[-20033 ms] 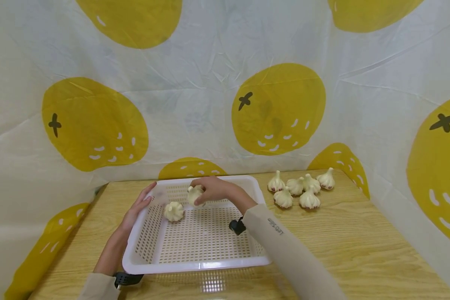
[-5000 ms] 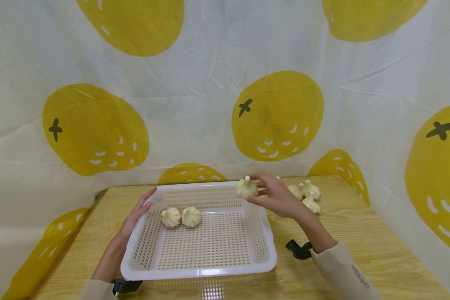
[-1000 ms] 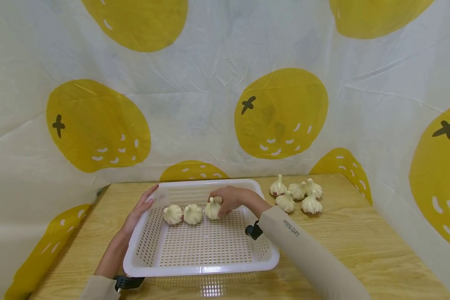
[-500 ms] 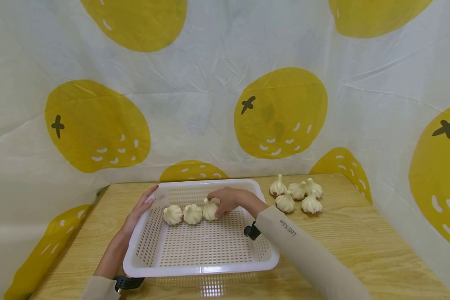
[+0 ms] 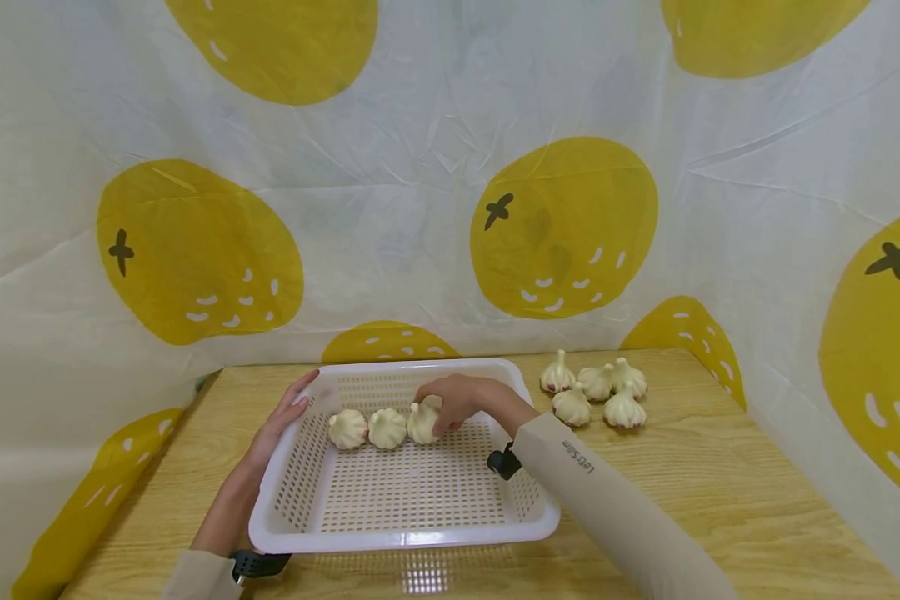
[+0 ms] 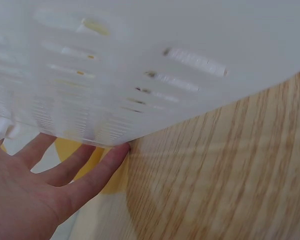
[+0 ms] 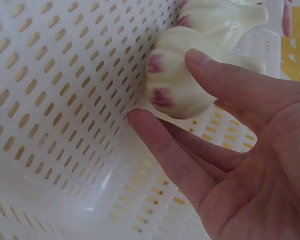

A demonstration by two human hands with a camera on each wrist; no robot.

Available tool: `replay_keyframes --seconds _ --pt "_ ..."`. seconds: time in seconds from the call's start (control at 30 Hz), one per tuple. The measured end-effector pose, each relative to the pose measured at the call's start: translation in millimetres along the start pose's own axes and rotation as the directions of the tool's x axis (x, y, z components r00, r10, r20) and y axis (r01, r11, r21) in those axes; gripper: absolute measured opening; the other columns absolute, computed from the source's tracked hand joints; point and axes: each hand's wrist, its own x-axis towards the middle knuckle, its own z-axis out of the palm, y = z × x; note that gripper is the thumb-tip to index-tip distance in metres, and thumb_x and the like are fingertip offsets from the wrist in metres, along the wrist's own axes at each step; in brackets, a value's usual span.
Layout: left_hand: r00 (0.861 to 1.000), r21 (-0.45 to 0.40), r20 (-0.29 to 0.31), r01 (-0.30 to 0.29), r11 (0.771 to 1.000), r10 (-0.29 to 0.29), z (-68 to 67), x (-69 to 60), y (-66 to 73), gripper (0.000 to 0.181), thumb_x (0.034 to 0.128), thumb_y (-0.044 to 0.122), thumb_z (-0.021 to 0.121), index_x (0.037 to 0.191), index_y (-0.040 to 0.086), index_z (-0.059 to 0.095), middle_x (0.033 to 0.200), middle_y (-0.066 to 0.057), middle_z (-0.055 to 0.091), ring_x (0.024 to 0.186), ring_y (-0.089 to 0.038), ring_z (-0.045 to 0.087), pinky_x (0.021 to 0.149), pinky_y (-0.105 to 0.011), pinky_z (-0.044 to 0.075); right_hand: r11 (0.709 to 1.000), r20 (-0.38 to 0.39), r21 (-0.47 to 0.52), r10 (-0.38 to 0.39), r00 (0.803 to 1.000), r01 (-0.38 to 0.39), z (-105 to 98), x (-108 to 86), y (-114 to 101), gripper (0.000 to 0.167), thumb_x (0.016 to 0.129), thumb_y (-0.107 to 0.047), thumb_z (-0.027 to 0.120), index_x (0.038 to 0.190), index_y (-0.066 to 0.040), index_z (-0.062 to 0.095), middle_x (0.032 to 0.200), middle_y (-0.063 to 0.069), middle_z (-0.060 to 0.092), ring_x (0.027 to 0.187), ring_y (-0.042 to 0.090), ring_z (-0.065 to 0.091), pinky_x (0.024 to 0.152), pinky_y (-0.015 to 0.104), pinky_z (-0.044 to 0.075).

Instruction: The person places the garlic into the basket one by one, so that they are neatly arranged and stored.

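Note:
Inside the white perforated plastic basket (image 5: 405,537), three garlic bulbs form a row. My right hand (image 5: 457,398) holds the rightmost garlic bulb (image 5: 422,425), which stands on the basket floor beside the middle garlic bulb (image 5: 387,428). In the right wrist view my thumb lies on this garlic bulb (image 7: 177,75); its purple-marked base faces the floor, and two lower fingers are apart from it. Farthest left is another garlic bulb (image 5: 347,429). My left hand (image 5: 273,425) rests on the basket's left side, its fingers (image 6: 102,170) stretched along the outer wall.
Several more garlic bulbs (image 5: 596,383) stand grouped on the wooden table (image 5: 682,467), right of the basket. Behind the table hangs a white curtain (image 5: 390,242) with yellow fruit prints.
Since 20 seconds ago a second garlic bulb has joined the row. The right hand has brought a third from the table into the basket and shifted it left towards the middle one. Left hand stays.

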Motion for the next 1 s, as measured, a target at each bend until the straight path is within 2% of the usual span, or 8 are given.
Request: replay_keyframes --seconds 0.2,0.23,0.43,0.5,0.63,0.77,0.87,1.0 --pt "1.0 0.003 -0.002 0.002 1.0 -0.002 0.0 -0.3 -0.1 0.055 0.1145 0.029 0.021 0.167 0.025 0.002 0.157 0.001 0.025 0.138 -0.009 0.042 0.104 -0.029 0.046 1.0 0.021 0.021 -0.006 1.0 0.006 -1.1 0.9 2.5 0.056 0.091 -0.01 0.08 0.141 -0.022 0.06 0.139 0.011 0.059 0.087 0.03 0.071 0.091 0.049 0.057" --pt "1.0 0.004 -0.003 0.004 1.0 -0.004 0.0 -0.5 0.1 0.056 0.1145 0.029 0.021 0.167 0.025 0.002 0.157 0.0 0.024 0.138 -0.008 0.042 0.104 -0.029 0.046 1.0 0.025 0.021 -0.01 1.0 0.01 -1.1 0.7 2.5 0.055 0.091 -0.01 0.08 0.141 -0.021 0.06 0.136 0.01 0.06 0.087 0.032 0.071 0.092 0.049 0.057" --pt "1.0 -0.004 -0.012 0.013 1.0 -0.013 -0.7 -0.3 0.1 0.056 0.1144 0.03 0.021 0.167 0.025 0.001 0.159 -0.001 0.022 0.137 -0.007 0.042 0.104 -0.028 0.046 0.999 0.04 -0.003 -0.036 0.999 0.036 -0.9 -0.6 1.0 0.051 0.092 -0.01 0.078 0.14 -0.017 0.06 0.094 0.003 0.07 0.095 0.041 0.072 0.091 0.05 0.057" --pt "1.0 -0.006 -0.01 0.011 1.0 -0.011 -0.9 -0.2 -0.2 0.056 0.1144 0.03 0.021 0.167 0.025 0.001 0.159 -0.001 0.022 0.138 -0.007 0.042 0.105 -0.028 0.046 0.999 0.034 -0.006 -0.039 0.999 0.039 -1.1 -0.5 1.1 0.051 0.093 -0.01 0.077 0.14 -0.015 0.06 0.088 0.003 0.07 0.094 0.041 0.072 0.089 0.05 0.057" --pt "1.0 -0.008 -0.004 0.006 1.0 -0.006 -1.2 0.3 -0.4 0.056 0.1145 0.03 0.021 0.167 0.025 0.0 0.159 0.0 0.021 0.138 -0.007 0.042 0.105 -0.027 0.045 0.998 0.014 -0.03 -0.052 0.999 0.052 -2.1 0.4 1.3 0.05 0.093 -0.01 0.076 0.14 -0.014 0.06 0.087 0.007 0.072 0.092 0.04 0.072 0.078 0.039 0.057" --pt "1.0 -0.008 0.003 -0.008 1.0 0.008 -1.2 0.0 -0.2 0.056 0.1146 0.029 0.02 0.167 0.023 0.0 0.159 -0.001 0.022 0.139 -0.008 0.042 0.105 -0.027 0.045 0.996 0.006 -0.054 -0.072 0.997 0.072 -1.3 1.6 1.7 0.049 0.093 -0.01 0.076 0.14 -0.014 0.06 0.087 0.017 0.073 0.085 0.041 0.07 0.066 0.027 0.048" --pt "1.0 -0.005 0.002 -0.009 1.0 0.009 -0.8 -0.5 0.2 0.056 0.1146 0.028 0.02 0.167 0.023 0.001 0.159 -0.001 0.023 0.139 -0.008 0.042 0.105 -0.027 0.045 0.996 0.01 -0.053 -0.07 0.997 0.071 -0.6 1.8 2.1 0.05 0.093 -0.009 0.076 0.14 -0.014 0.059 0.088 0.022 0.072 0.076 0.036 0.066 0.063 0.025 0.045" --pt "1.0 0.0 -0.005 0.005 1.0 -0.005 0.3 -0.7 0.7 0.056 0.1146 0.03 0.021 0.167 0.025 0.002 0.159 -0.001 0.023 0.138 -0.008 0.043 0.104 -0.029 0.046 0.997 0.008 -0.05 -0.058 0.998 0.058 -0.2 2.5 2.8 0.053 0.092 -0.01 0.077 0.142 -0.016 0.058 0.092 0.018 0.071 0.074 0.031 0.065 0.064 0.026 0.047"
